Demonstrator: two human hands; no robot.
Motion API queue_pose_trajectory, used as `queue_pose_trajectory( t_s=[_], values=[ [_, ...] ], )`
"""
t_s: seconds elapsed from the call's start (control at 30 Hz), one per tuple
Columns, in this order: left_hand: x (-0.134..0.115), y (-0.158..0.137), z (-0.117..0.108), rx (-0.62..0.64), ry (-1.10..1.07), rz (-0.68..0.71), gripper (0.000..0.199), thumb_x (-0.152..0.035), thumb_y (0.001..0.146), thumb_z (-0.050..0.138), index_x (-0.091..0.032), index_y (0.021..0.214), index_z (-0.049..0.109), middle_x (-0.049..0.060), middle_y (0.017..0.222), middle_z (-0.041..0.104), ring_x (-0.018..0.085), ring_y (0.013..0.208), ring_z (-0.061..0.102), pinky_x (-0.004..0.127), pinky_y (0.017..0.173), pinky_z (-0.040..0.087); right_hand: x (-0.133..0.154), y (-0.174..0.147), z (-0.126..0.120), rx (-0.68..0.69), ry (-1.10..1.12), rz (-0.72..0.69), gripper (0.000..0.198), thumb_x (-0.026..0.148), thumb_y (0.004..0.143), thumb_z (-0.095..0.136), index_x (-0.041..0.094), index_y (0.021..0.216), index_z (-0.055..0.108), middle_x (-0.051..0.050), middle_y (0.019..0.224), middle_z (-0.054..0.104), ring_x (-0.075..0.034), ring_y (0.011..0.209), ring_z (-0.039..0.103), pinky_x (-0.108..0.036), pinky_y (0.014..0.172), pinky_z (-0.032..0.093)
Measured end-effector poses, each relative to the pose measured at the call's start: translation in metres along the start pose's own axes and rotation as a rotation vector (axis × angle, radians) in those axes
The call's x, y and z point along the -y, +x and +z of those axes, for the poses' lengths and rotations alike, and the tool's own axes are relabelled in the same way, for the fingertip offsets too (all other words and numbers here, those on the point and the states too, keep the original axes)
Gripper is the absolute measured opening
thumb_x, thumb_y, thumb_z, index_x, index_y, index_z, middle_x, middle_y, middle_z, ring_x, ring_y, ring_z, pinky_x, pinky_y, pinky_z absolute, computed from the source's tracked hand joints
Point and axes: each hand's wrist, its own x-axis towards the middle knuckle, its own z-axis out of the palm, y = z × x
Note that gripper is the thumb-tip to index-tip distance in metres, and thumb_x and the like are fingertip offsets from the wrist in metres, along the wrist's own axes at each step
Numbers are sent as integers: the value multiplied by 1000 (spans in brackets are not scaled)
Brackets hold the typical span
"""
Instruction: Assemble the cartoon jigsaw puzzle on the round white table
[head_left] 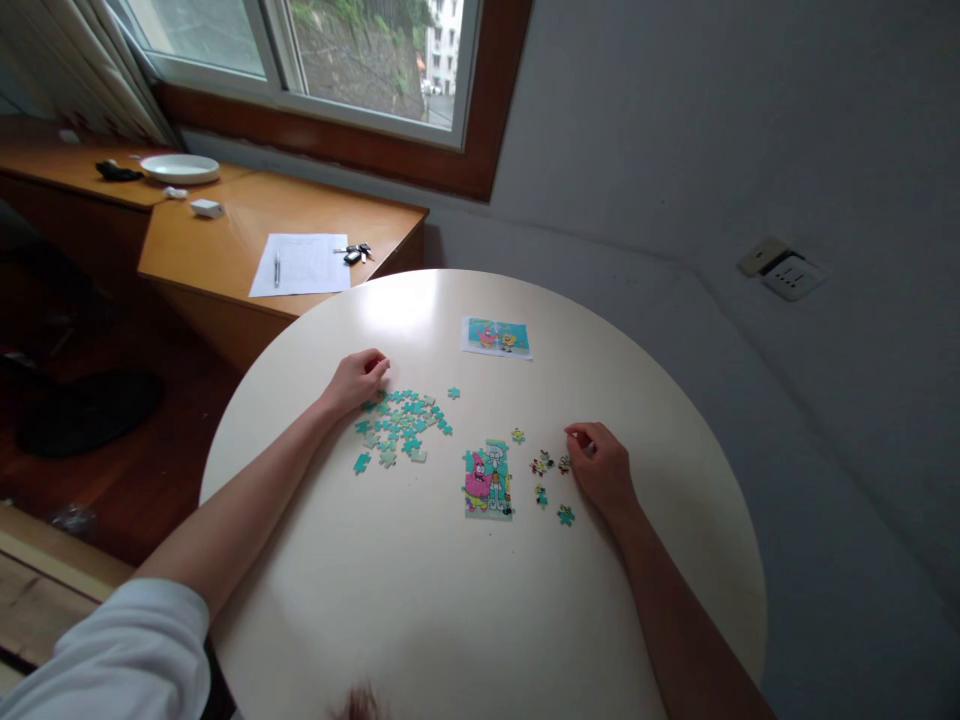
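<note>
My left hand (361, 380) rests with curled fingers at the upper left edge of a pile of teal and pale green jigsaw pieces (405, 420). What its fingers hold, if anything, is hidden. To the right lies a partly joined jigsaw puzzle (487, 480) showing a pink starfish figure and a tall pale-blue figure. My right hand (602, 465) is closed loosely beside several loose puzzle pieces, close to a dark-and-yellow piece (564, 464). Whether anything sits between its fingers I cannot tell. A yellow piece (518, 436) lies above the puzzle's right side, and a teal piece (565, 515) lies lower right.
A small printed reference picture (496, 338) lies toward the far side of the round white table (420, 620). Beyond, a wooden desk (240, 215) carries a paper sheet (315, 262), a pen (277, 270), keys (354, 254) and a white plate (180, 168). A wall borders the right.
</note>
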Motion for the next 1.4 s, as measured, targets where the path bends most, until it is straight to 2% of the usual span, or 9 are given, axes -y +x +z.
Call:
queue_pose_trajectory(
  t_s=[0.17, 0.3, 0.37, 0.43, 0.6, 0.7, 0.9, 1.13, 1.4],
  values=[
    [0, 2, -2, 1, -98, 34, 27, -43, 72, 53, -17, 69, 59, -1, 59, 54, 13, 57, 49, 27, 56, 40, -7, 2, 5, -10, -17, -49, 14, 23, 75, 48, 19, 77, 61, -6, 76, 62, -19, 70, 56, -36, 73, 47],
    [-3, -4, -13, 215, -175, 34, 32, -47, 69, 61, -16, 76, 63, 1, 64, 57, 14, 60, 53, 27, 58, 43, -10, 4, 8, -37, -20, -51, 15, 22, 75, 47, 18, 77, 62, -7, 77, 62, -20, 70, 56, -37, 73, 47],
    [-4, -11, -19, 332, -200, 64, 37, -50, 68, 64, -15, 82, 66, 3, 72, 61, 15, 66, 57, 29, 64, 47, -11, 5, 9, -50, -21, -50, 16, 22, 75, 46, 18, 77, 62, -7, 77, 62, -19, 70, 56, -37, 73, 47],
    [-3, -18, -23, 376, -195, 126, 42, -53, 67, 67, -15, 85, 69, 7, 85, 64, 18, 77, 61, 32, 73, 50, -11, 6, 10, -55, -22, -50, 16, 22, 75, 46, 18, 76, 61, -7, 76, 62, -20, 70, 56, -37, 73, 47],
    [2, -30, -20, 364, -9, 259, 42, -54, 66, 68, -19, 88, 74, 13, 103, 63, 26, 100, 57, 39, 93, 46, -13, 8, 12, -31, -26, -50, 17, 22, 74, 45, 17, 76, 61, -8, 76, 62, -20, 70, 56, -37, 74, 47],
    [6, -30, -14, 339, 63, 272, 38, -50, 68, 68, -19, 89, 74, 13, 105, 63, 26, 102, 56, 40, 96, 43, -14, 8, 13, -27, -31, -58, 16, 23, 75, 45, 17, 76, 61, -8, 76, 62, -20, 70, 55, -37, 74, 46],
    [-1, -24, -9, 363, 244, 200, 24, -33, 69, 68, -20, 88, 74, 10, 108, 62, 25, 99, 58, 36, 91, 44, -17, 9, 17, -36, -29, -56, 15, 23, 73, 45, 18, 74, 60, -7, 75, 61, -19, 69, 53, -36, 72, 46],
    [-19, -26, -9, 332, 402, 67, 20, -33, 67, 72, -24, 84, 74, 7, 110, 64, 28, 101, 58, 40, 91, 39, -17, 8, 19, -31, -69, -62, 16, 23, 73, 43, 19, 74, 58, -7, 74, 60, -19, 69, 52, -36, 72, 44],
    [-23, -26, -9, 332, 395, 56, 19, -31, 65, 71, -21, 81, 70, 5, 96, 68, 27, 94, 60, 35, 83, 38, -19, 9, 21, -18, -83, -43, 15, 23, 74, 43, 19, 74, 58, -6, 75, 60, -19, 69, 52, -35, 72, 43]
  ],
)
